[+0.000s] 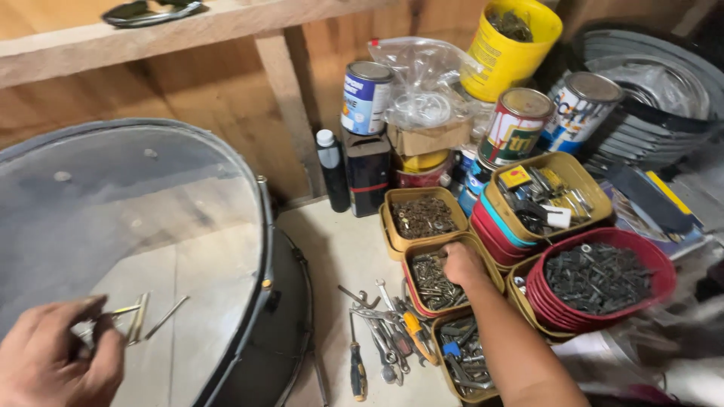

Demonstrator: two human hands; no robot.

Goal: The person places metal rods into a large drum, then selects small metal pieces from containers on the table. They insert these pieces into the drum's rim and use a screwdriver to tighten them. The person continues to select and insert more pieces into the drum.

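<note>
Left hand [56, 358] pinches thin rods [139, 316] over drumhead [151, 218]; several rods gathered. Right hand [461, 264], fingers curled, digs in screw tin [434, 280]; contents of grasp hidden. Tools [385, 339] lie unused.

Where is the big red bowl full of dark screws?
In the head view, the red bowl sits on the right, just right of the right hand, below the yellow tray of mixed bits.
</note>
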